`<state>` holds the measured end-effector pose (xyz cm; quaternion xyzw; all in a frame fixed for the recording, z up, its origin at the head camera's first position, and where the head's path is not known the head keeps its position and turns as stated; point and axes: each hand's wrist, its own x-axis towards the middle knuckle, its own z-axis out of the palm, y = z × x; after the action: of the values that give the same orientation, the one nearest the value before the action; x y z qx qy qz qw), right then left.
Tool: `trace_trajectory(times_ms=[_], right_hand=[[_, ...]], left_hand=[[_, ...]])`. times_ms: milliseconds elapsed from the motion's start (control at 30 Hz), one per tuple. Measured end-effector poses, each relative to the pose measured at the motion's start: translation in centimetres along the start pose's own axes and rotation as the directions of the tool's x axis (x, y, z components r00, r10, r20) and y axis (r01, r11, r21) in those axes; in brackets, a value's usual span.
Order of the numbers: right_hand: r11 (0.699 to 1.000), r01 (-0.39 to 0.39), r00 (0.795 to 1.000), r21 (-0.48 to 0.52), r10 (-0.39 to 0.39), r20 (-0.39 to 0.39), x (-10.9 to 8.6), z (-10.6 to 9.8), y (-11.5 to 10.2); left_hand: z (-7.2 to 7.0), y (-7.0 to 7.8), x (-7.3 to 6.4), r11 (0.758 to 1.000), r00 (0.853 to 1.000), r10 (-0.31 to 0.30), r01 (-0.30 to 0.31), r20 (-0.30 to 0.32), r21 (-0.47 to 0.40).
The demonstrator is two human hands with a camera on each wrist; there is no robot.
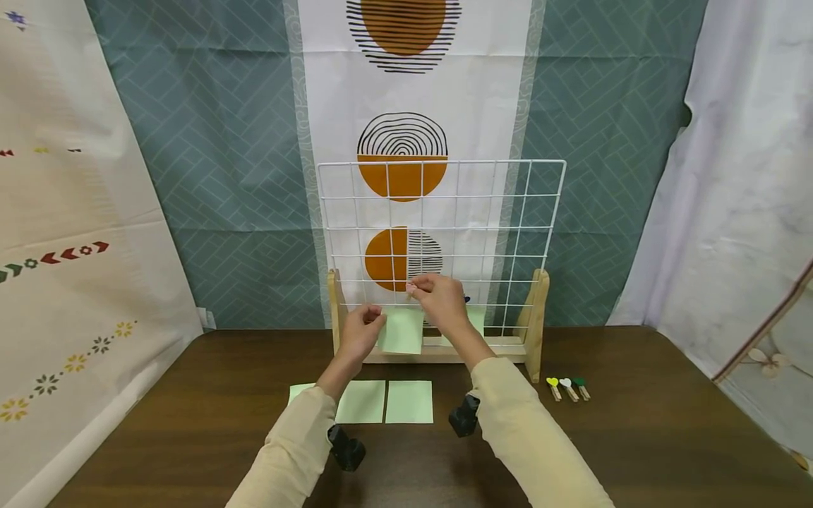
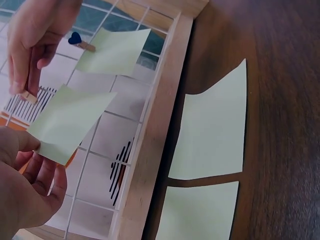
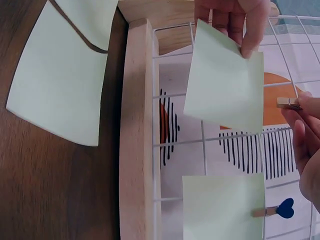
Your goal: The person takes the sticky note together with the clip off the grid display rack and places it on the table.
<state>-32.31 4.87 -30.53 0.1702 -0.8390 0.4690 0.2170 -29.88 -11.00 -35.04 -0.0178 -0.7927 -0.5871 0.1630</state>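
My left hand (image 1: 362, 331) pinches a pale green paper note (image 1: 401, 331) near its upper left corner, holding it up against the white wire grid (image 1: 483, 227). Just above the note's top edge, my right hand (image 1: 442, 302) grips a small wooden clothespin (image 3: 287, 102) between thumb and fingers, its tip pointing at the paper. A second green note (image 3: 222, 210) hangs on the grid to the right, fastened by a clothespin with a dark blue heart (image 3: 285, 208).
On the dark wooden table (image 1: 610, 451) several green notes (image 1: 409, 402) lie in a row before the grid's wooden stand (image 1: 536, 324). To the right are three clothespins (image 1: 567, 388) with yellow, white and green hearts. Patterned cloth (image 1: 222, 141) hangs behind.
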Motion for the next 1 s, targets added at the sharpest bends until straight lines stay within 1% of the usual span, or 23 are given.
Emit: trace_trajectory(times_ms=[100, 233, 333, 467, 567, 700, 867, 1000], right_hand=[[0.999, -0.012, 1.0, 0.036, 0.011, 0.027, -0.2, -0.4, 0.1], [0.998, -0.008, 0.997, 0.068, 0.003, 0.073, -0.6, -0.9, 0.4], [0.998, -0.005, 0.995, 0.07, -0.002, 0.101, -0.9, -1.3, 0.8], [0.998, -0.022, 0.993, 0.065, 0.014, 0.12, -1.3, -2.0, 1.5], [0.996, -0.037, 0.992, 0.075, 0.027, 0.124, -1.6, -2.6, 1.9], [0.996, -0.037, 0.992, 0.077, 0.027, 0.126, -1.8, -3.2, 2.3], [0.995, -0.04, 0.989, 0.087, 0.026, 0.148, -2.1, -4.1, 3.0], [0.998, -0.033, 0.986, 0.054, 0.023, 0.166, -2.5, -4.8, 3.5]], left_hand=[[-0.3, 0.1, -0.2, 1.0, 1.0, -0.005, 0.005, 0.008, -0.001], [-0.6, 0.4, -0.6, 1.0, 1.0, -0.006, 0.006, 0.023, -0.019], [-0.8, 0.5, -0.9, 0.999, 0.999, -0.008, 0.009, 0.038, -0.039], [-0.9, 0.7, -1.2, 0.999, 0.997, -0.022, 0.025, 0.071, -0.047], [-0.8, 0.8, -1.3, 0.999, 0.995, -0.027, 0.03, 0.099, -0.036], [-1.0, 1.0, -1.6, 1.0, 0.992, -0.016, 0.019, 0.126, -0.02], [-1.2, 1.4, -2.2, 1.0, 0.988, -0.031, 0.03, 0.154, 0.01], [-1.3, 1.5, -2.8, 0.999, 0.983, -0.039, 0.033, 0.177, 0.04]])
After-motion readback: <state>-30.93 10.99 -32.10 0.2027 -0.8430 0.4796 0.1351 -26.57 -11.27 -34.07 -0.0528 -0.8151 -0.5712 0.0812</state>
